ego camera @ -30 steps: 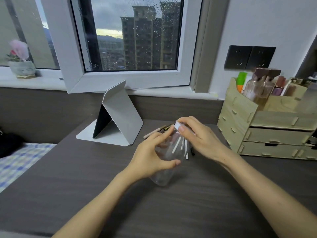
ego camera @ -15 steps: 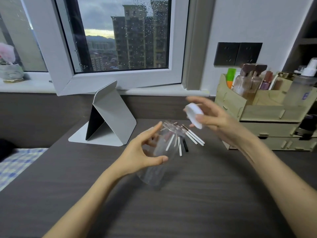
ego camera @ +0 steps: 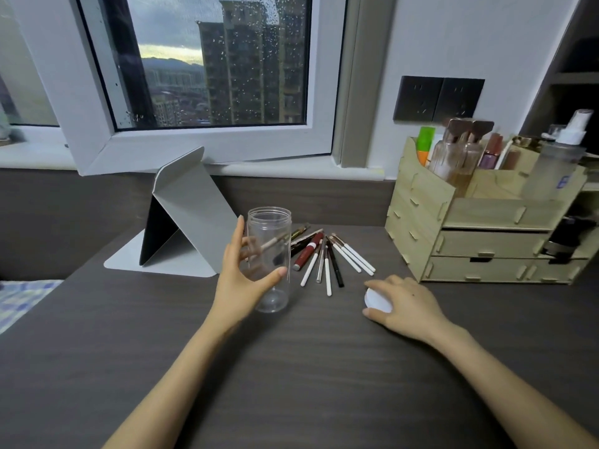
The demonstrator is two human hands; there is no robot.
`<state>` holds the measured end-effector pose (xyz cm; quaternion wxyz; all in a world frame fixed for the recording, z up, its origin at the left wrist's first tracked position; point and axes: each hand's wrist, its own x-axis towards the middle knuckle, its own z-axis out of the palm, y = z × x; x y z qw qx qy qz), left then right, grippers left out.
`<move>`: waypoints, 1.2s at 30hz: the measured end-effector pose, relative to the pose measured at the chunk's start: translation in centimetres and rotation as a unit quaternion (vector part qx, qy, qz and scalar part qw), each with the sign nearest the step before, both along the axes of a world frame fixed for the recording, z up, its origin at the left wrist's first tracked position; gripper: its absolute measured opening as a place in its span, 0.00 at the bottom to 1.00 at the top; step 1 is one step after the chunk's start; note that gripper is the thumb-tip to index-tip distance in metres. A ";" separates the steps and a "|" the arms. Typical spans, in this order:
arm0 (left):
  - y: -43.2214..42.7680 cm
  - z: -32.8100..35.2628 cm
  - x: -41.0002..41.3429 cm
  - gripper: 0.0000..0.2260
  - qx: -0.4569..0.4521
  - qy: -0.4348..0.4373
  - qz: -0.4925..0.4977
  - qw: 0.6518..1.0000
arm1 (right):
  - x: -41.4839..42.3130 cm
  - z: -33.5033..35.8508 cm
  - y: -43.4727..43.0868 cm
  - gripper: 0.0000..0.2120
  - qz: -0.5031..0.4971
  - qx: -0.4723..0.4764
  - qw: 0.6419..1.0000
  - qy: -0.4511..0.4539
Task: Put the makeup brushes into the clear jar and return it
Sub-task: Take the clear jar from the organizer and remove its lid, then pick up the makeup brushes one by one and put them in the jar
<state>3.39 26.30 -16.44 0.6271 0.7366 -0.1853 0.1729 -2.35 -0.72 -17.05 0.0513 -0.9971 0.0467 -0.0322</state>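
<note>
The clear jar [ego camera: 270, 251] stands upright and lidless on the dark desk, empty. My left hand [ego camera: 241, 277] wraps around its left side and holds it. Several makeup brushes [ego camera: 334, 257] with white and black handles lie fanned out on the desk just right of the jar, with a red tube [ego camera: 306, 252] among them. My right hand [ego camera: 402, 301] rests on the desk to the right, fingers over the jar's white lid [ego camera: 376, 299], pressing it down on the surface.
A folded grey tablet stand [ego camera: 191, 218] sits behind and left of the jar. A wooden drawer organiser [ego camera: 479, 228] with bottles stands at the right. The open window frame [ego camera: 201, 150] juts out over the sill behind. The desk [ego camera: 308, 367] spreads bare in front of my arms.
My right hand took the white lid off the jar and carried it down to the desk at the right. My left hand stood the tilted jar upright. The brushes now show.
</note>
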 end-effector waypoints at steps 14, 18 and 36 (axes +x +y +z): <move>0.9 -1.9 1.6 0.44 -0.008 -0.034 0.030 0.999 | 11.5 2.1 6.2 0.12 -0.112 0.123 0.985 -0.044; 0.8 -1.8 1.6 0.43 0.000 -0.033 0.033 0.999 | 12.6 1.7 6.8 0.10 -0.111 0.112 0.987 -0.006; 0.7 -1.4 0.6 0.38 0.193 -0.208 0.119 0.951 | 2.3 8.2 11.3 0.12 0.141 0.626 0.725 -0.248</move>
